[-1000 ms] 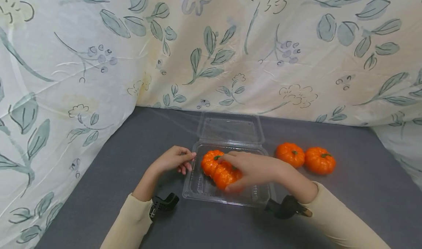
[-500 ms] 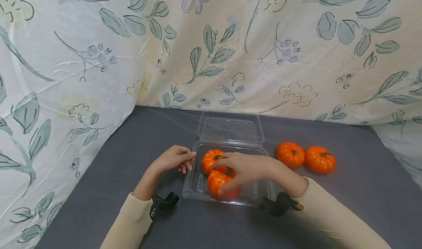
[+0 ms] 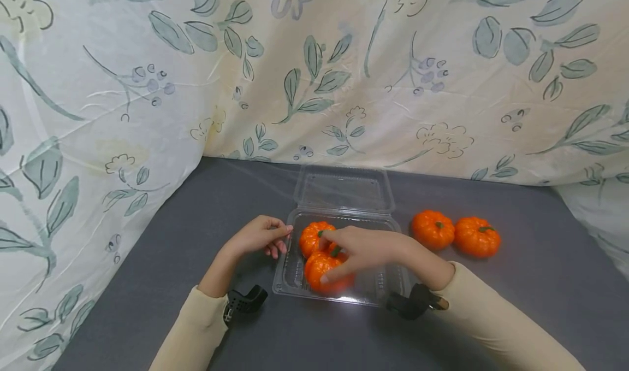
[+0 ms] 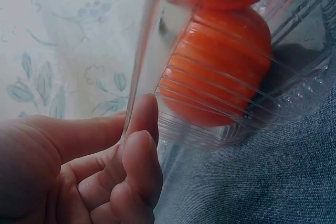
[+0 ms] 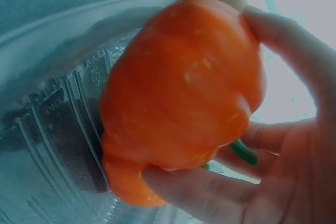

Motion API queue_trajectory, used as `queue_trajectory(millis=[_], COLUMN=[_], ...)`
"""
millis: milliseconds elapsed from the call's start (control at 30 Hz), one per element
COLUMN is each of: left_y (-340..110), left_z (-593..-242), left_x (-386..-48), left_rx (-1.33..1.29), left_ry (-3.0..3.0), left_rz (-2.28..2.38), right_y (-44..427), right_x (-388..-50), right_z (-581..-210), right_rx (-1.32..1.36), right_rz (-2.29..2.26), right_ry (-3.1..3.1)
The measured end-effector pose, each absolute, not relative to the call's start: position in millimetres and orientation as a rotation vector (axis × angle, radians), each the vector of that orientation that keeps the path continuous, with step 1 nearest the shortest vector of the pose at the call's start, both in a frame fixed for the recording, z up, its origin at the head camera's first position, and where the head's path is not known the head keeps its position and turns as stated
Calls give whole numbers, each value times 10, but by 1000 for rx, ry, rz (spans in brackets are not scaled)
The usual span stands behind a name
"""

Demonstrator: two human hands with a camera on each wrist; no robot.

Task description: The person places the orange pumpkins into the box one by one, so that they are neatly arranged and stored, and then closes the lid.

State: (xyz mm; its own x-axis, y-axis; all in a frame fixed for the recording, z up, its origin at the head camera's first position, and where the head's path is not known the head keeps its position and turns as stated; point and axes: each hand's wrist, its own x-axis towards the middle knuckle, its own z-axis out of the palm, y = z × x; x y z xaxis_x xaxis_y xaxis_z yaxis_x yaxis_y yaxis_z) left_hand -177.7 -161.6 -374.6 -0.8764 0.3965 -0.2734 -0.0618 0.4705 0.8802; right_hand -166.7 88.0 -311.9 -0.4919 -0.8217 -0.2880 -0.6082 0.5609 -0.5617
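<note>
A clear plastic clamshell container (image 3: 383,281) lies with its lid (image 3: 344,189) folded back. My left hand (image 3: 257,236) pinches its left rim between thumb and fingers, plain in the left wrist view on the thin plastic edge (image 4: 140,51). Inside, toward the left, sits one orange pumpkin (image 3: 310,236) with a green stem. My right hand (image 3: 371,249) grips a second pumpkin (image 5: 181,87) in front of it, thumb on one side and fingers on the other. The two pumpkins appear to touch. In the head view my right hand partly covers both.
Two more orange pumpkins, a nearer-left one (image 3: 432,230) and one beside it (image 3: 478,237), sit on the dark grey cloth (image 3: 226,196) right of the container. Behind rises a floral curtain (image 3: 373,98). Black straps with mounts circle both wrists.
My right hand has moved slightly left with the pumpkin, bringing it nearer the container's front left. My left hand stays on the rim. The two outer pumpkins have not moved.
</note>
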Motion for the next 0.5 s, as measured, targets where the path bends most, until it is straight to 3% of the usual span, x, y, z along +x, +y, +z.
queue_trajectory(millis=[500], left_y=[-1652], left_z=[-3738], left_x=[-1781], left_rx=[308], left_ry=[2206], left_rz=[1400], right_y=[951], right_x=[-1710], right_z=[-3201], right_rx=[-1197], right_rz=[-601], right_ry=[2235])
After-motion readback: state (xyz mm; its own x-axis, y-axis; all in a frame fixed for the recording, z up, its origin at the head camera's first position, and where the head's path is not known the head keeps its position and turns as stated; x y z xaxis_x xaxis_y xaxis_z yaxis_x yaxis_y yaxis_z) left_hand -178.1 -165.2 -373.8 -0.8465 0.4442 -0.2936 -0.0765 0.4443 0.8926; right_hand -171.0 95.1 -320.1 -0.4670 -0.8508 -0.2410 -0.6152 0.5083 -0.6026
